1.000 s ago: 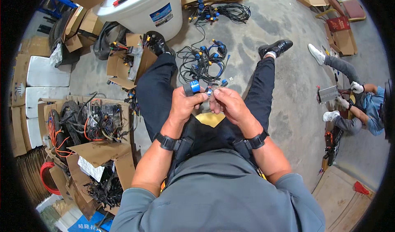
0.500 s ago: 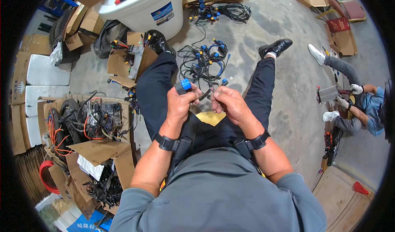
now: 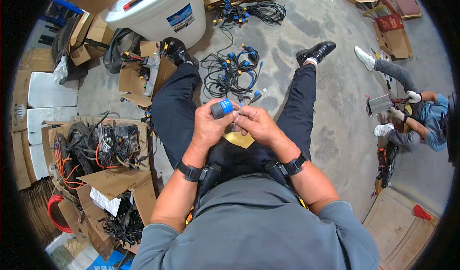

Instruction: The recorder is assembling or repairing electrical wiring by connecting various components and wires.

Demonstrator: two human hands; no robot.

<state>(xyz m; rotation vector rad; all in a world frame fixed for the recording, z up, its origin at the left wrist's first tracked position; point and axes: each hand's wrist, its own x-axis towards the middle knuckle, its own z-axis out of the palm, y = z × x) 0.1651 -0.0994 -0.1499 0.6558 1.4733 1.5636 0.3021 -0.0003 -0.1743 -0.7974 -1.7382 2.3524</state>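
Note:
My left hand [image 3: 209,121] is closed around a cylindrical piece [image 3: 222,108], black at one end and blue at the other. Close against it, my right hand [image 3: 258,122] pinches at a thin cable, mostly covered by the fingers. The fingertips of both hands meet between my knees. Just beyond them, a black cable connector with a blue part [image 3: 256,96] shows above the floor. Farther out lies a tangled cable harness [image 3: 230,71] with blue, black and yellow-orange connectors, between my feet.
Another cable bundle [image 3: 266,12] lies at the far side, near a white tub [image 3: 158,18] with a red-black tool on its lid. Open cardboard boxes [image 3: 117,179] of cables and parts line my left. At right, a gloved person [image 3: 433,119] handles a metal box [image 3: 380,104].
My hands have come closer together, and the left has turned the blue-and-black piece. The cable seen between my fingers is now mostly hidden. The whole view has shifted slightly.

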